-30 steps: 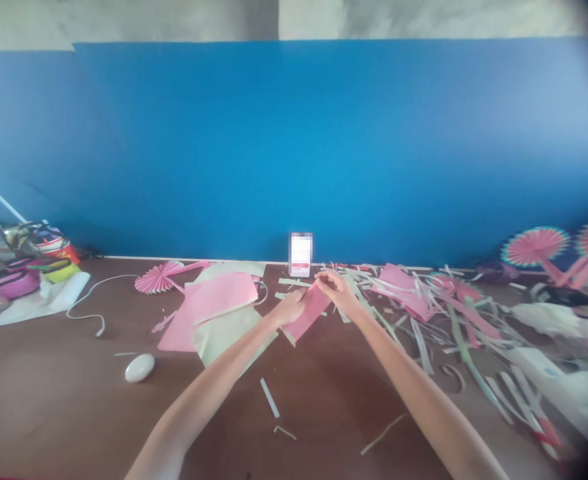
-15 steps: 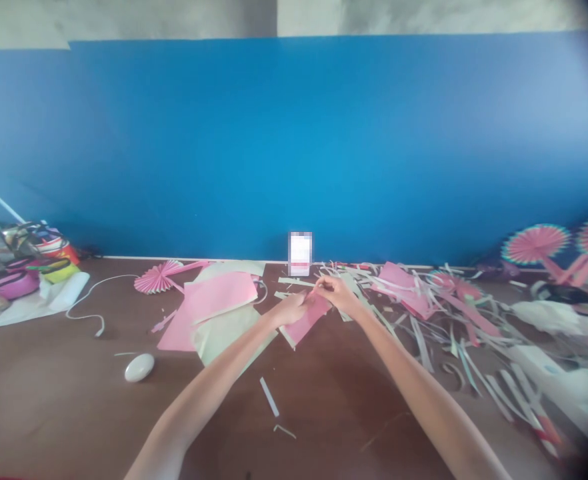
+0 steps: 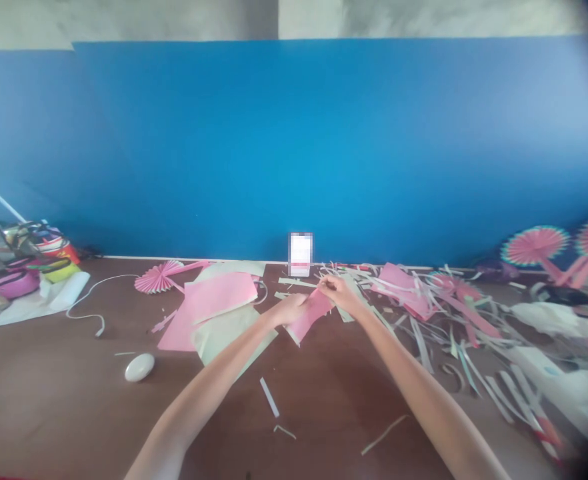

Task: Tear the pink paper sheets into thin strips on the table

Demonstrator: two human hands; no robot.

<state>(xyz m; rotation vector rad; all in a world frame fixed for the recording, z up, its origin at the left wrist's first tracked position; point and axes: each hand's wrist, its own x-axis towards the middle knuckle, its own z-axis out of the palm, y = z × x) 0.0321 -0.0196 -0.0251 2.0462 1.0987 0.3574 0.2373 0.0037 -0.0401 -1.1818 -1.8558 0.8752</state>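
Between my two hands is a piece of pink paper (image 3: 310, 320) with a pale edge along its lower left side, tilted above the brown table (image 3: 324, 407). My left hand (image 3: 293, 308) is closed on its left side. At the upper right corner my right hand (image 3: 336, 292) pinches the paper, fingertips bent together. Left of my left hand lie larger pink sheets (image 3: 219, 293) on pale green paper (image 3: 229, 333). Behind the hands a phone-like screen (image 3: 301, 255), blurred out, stands against the blue wall.
Paper strips (image 3: 419, 340) and pink scraps (image 3: 404, 287) cover the right side. Folded pink fans (image 3: 537, 247) stand at the far right, another fan (image 3: 159, 277) lies left. A white computer mouse (image 3: 139, 367), a white cable (image 3: 81, 316) and colourful pouches (image 3: 21, 283) are on the left.
The pink paper has shifted slightly to the right and up at its lower end. My right hand has moved a little to the right. A thin strip near my right forearm now shows more clearly.
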